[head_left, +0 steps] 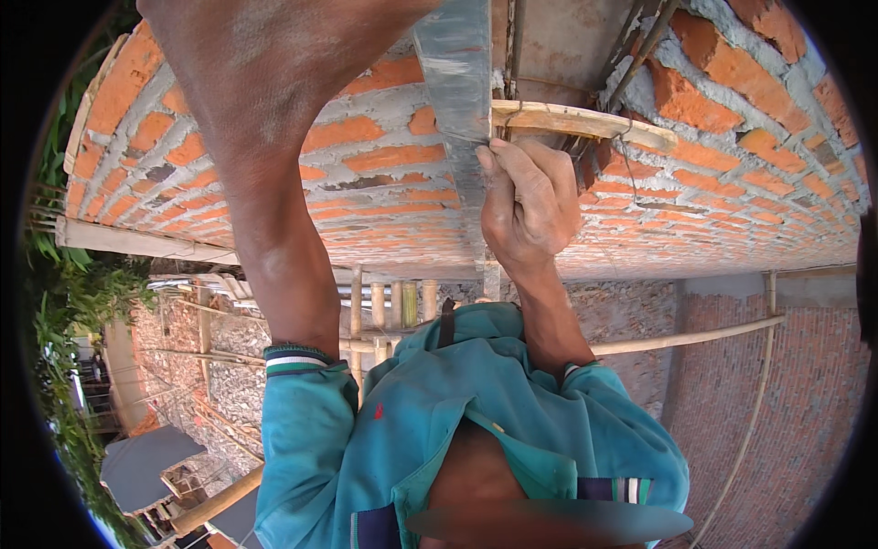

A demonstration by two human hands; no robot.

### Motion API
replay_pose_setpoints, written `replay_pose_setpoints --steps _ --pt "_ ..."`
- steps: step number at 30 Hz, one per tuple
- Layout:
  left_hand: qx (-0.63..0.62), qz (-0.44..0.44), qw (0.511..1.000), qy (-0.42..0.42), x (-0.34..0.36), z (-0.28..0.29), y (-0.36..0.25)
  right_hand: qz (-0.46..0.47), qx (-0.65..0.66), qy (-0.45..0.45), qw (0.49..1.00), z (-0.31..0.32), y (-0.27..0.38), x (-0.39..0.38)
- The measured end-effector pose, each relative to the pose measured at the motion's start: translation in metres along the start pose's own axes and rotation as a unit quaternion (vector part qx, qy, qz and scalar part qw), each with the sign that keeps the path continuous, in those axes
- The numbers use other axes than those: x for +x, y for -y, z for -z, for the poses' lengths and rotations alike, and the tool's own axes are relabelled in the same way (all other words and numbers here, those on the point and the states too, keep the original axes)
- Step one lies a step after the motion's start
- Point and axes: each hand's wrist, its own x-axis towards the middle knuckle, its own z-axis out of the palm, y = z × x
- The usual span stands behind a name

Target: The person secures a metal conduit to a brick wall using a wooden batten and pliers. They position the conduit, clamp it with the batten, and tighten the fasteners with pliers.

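Observation:
A long, grey, flat-faced board (455,64) runs along the brick wall (366,157) in front of me. At its right edge, my right hand (532,201) is closed, thumb and fingertips pinched together; whatever lies between them is too small to make out. Just above those fingers is the end of a pale wooden batten (585,121), which extends to the right with a thin wire on it. My left hand (283,64) reaches up very close to the camera, left of the board. Its fingers lie beyond the upper edge, so their hold is hidden.
Rough brickwork (704,101) with uneven mortar rises at upper right, beside thin dark rods. Below and behind me are bamboo poles (695,335), a lower brick wall (777,393) and ground strewn with rubble (201,352). Green foliage (69,302) borders the left side.

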Motion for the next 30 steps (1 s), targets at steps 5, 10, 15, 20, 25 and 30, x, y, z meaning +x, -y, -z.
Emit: replay_pose_setpoints --steps 5,10,15,20,25,30 --pt "0.022 0.149 0.989 -0.002 0.003 0.0 -0.02 0.145 -0.042 0.04 0.988 0.012 -0.02 0.007" --pt "0.013 -0.005 1.0 -0.024 0.003 -0.001 0.007 -0.284 0.255 0.001 0.924 0.021 -0.007 0.008" --pt "0.082 0.037 0.996 -0.015 0.011 -0.005 -0.003 -0.368 0.216 0.072 0.902 0.02 0.014 0.016" --pt "0.095 0.136 0.986 0.007 0.016 -0.004 -0.026 -0.469 0.25 0.051 0.846 0.021 0.021 0.02" --pt "0.009 0.092 0.996 -0.001 -0.003 0.009 -0.013 -0.433 0.199 0.03 0.879 0.014 0.02 0.009" --pt "0.058 0.02 0.998 0.002 -0.002 0.004 0.01 -0.224 0.077 0.053 0.97 0.007 0.012 0.004"
